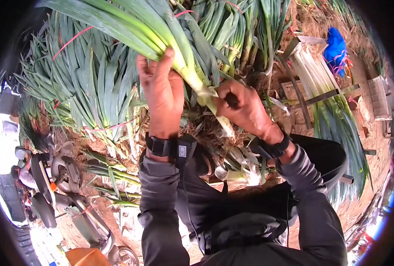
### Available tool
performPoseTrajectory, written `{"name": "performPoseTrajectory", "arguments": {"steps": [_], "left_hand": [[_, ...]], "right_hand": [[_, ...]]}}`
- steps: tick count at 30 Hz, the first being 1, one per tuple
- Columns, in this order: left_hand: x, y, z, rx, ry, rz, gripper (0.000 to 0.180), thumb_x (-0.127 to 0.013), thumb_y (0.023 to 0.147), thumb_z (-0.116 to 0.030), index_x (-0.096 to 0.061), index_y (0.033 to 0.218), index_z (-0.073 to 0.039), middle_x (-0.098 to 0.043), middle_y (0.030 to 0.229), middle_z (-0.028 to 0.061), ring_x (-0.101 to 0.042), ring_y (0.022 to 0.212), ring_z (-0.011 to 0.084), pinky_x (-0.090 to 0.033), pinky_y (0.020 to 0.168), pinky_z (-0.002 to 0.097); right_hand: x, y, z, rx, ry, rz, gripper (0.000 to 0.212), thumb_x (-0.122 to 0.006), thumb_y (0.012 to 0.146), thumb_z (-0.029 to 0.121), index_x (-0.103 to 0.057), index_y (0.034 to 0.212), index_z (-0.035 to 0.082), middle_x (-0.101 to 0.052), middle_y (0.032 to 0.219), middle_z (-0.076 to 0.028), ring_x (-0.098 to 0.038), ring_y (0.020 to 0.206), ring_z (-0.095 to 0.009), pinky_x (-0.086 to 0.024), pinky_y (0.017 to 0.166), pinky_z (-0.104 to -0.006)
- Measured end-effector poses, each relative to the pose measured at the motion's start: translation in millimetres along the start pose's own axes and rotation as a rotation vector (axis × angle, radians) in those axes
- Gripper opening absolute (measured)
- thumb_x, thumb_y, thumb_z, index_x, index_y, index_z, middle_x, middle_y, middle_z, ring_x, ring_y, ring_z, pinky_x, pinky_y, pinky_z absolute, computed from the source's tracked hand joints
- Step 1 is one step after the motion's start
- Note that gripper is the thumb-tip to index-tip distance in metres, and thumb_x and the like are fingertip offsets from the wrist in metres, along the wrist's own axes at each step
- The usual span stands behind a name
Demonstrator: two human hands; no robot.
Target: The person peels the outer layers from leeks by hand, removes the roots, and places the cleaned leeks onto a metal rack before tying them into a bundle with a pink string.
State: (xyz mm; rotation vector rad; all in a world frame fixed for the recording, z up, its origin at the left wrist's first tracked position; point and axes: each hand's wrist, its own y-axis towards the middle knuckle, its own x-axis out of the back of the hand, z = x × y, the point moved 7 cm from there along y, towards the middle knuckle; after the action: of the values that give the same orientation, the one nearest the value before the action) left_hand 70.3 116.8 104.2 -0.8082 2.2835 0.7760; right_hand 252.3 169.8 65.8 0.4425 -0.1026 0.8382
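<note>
A leek [192,79] slants across the upper middle, its broad green leaves toward the far left and its pale root end toward me. My left hand [163,95] is closed around it where the leaves meet the stalk, thumb on top. Lower down the stalk, my right hand [243,106] is curled in a pinch at a ragged, loose outer layer. What lies between those fingertips is partly hidden. Both wrists wear black straps. Just below the root end lie pale peeled scraps [243,166] on the ground.
Bundled leeks [90,88] with pink ties stand at the far left, and more leeks [223,26] behind my hands. On the right, a metal rack [323,96] holds trimmed leeks [312,71] near a blue bag [334,51]. A scooter [79,213] stands at the near left.
</note>
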Motion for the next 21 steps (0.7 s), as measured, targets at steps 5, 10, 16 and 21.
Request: {"name": "performPoseTrajectory", "arguments": {"steps": [5,10,16,21], "left_hand": [[17,3,-8,-0.043,-0.034,-0.085,0.038,-0.071,0.087,0.004,-0.058,0.119,-0.010,-0.069,0.113,0.0049,-0.065,0.103,0.0191,-0.052,0.094,0.0363],[41,13,-32,-0.079,0.005,-0.138,0.038,-0.074,0.084,0.003,-0.060,0.118,-0.009,-0.069,0.112,0.0046,-0.064,0.104,0.0200,-0.053,0.094,0.0370],[36,22,-53,-0.194,0.070,-0.130,0.030,-0.071,0.089,-0.001,-0.061,0.116,-0.009,-0.069,0.112,0.0044,-0.064,0.102,0.0197,-0.052,0.094,0.0367],[66,23,-76,-0.220,0.113,-0.186,0.031,-0.072,0.088,-0.002,-0.058,0.115,-0.009,-0.067,0.109,0.0042,-0.063,0.099,0.0187,-0.052,0.090,0.0373]], "right_hand": [[2,-29,-22,-0.099,0.011,-0.052,0.021,-0.070,0.082,-0.003,-0.052,0.090,0.005,-0.054,0.075,-0.001,-0.048,0.067,-0.005,-0.042,0.058,-0.0237],[-21,-63,-37,-0.044,-0.255,0.208,0.019,-0.071,0.084,0.006,-0.055,0.094,0.005,-0.059,0.077,-0.007,-0.057,0.067,-0.016,-0.048,0.061,-0.0301],[-14,-198,-201,-0.470,-0.599,0.578,0.019,-0.061,0.089,0.011,-0.059,0.107,0.004,-0.067,0.097,-0.023,-0.067,0.090,-0.038,-0.053,0.080,-0.0467],[-19,-76,-66,-0.197,-0.400,0.099,0.047,-0.070,0.092,0.024,-0.053,0.132,0.007,-0.064,0.115,-0.020,-0.067,0.097,-0.040,-0.055,0.086,-0.0428]]}}
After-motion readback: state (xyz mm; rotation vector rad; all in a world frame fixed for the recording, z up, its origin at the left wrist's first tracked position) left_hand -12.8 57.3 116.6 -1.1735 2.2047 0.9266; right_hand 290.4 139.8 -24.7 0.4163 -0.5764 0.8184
